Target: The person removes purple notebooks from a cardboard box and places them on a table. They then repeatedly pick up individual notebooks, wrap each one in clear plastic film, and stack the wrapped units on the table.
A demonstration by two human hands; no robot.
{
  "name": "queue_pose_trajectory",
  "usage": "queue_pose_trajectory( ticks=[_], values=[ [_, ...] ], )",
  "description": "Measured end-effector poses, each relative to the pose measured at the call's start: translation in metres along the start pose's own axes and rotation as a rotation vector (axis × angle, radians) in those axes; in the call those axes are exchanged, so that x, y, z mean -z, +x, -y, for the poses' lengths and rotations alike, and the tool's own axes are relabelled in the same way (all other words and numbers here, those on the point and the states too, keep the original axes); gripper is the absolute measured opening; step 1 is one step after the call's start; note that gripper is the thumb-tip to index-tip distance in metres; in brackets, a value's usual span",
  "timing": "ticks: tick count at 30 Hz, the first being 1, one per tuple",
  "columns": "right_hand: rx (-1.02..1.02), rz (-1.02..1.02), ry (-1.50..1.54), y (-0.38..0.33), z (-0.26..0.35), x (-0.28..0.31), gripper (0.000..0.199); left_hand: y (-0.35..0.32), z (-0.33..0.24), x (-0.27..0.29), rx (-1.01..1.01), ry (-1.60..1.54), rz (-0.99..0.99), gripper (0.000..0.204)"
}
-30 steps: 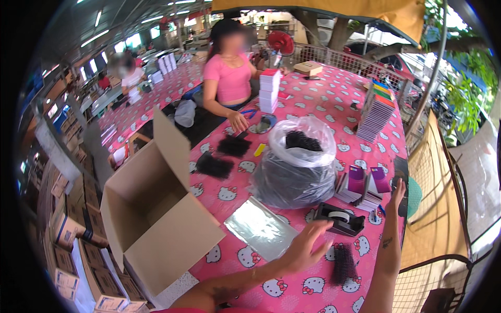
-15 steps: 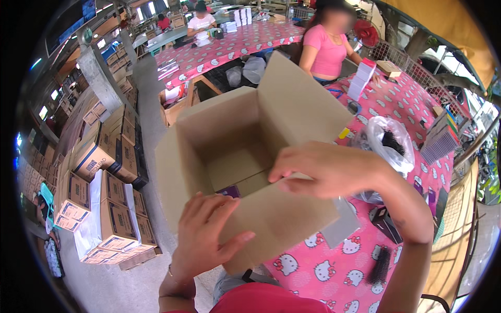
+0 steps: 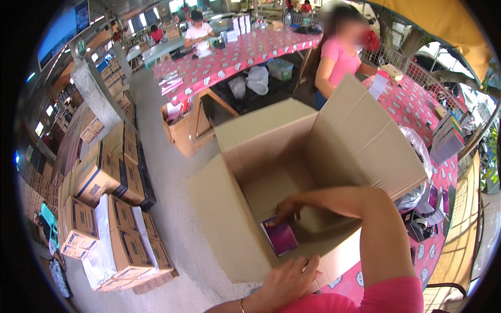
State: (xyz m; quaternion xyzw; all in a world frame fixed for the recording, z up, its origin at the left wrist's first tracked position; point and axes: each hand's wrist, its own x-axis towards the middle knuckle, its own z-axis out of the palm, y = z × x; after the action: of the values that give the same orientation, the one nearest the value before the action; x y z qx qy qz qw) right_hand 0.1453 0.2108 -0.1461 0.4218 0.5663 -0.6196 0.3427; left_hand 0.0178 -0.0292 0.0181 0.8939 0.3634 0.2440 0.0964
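A large open cardboard box (image 3: 209, 224) stands tilted in front of me, its flaps folded outward. Inside it, in the near left corner, lies a purple-covered notebook (image 3: 282, 237). My right hand (image 3: 288, 207) reaches down into the box over the right side, its fingers closed at the notebook's far end; the fingertips are partly hidden. At the near edge of the box my left hand (image 3: 292, 276) has its fingers bent over the cardboard rim.
Right of the box, a pink patterned table (image 3: 412, 109) carries a plastic bag (image 3: 417, 148), a tape dispenser (image 3: 419, 225) and stacked notebooks (image 3: 448, 138). A co-worker (image 3: 339, 57) stands behind it. Packed cartons (image 3: 128, 235) are piled on the left. Another pink table (image 3: 229, 57) is farther back.
My right hand has gone from the near flap down into the box to the notebook. My left hand has moved right along the near rim. The box appears lower and farther right.
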Motion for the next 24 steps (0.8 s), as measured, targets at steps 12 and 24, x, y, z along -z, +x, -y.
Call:
queue_pose_trajectory(
  ticks=[12, 24],
  values=[
    [0.132, 0.030, 0.708, -0.044, 0.004, -0.044, 0.066, 0.015, 0.007, 0.016, 0.151, -0.299, 0.111, 0.042],
    [0.228, 0.197, 0.675, 0.026, -0.032, -0.032, 0.085, 0.017, 0.000, 0.028, 0.234, -0.337, 0.148, 0.043]
  ],
)
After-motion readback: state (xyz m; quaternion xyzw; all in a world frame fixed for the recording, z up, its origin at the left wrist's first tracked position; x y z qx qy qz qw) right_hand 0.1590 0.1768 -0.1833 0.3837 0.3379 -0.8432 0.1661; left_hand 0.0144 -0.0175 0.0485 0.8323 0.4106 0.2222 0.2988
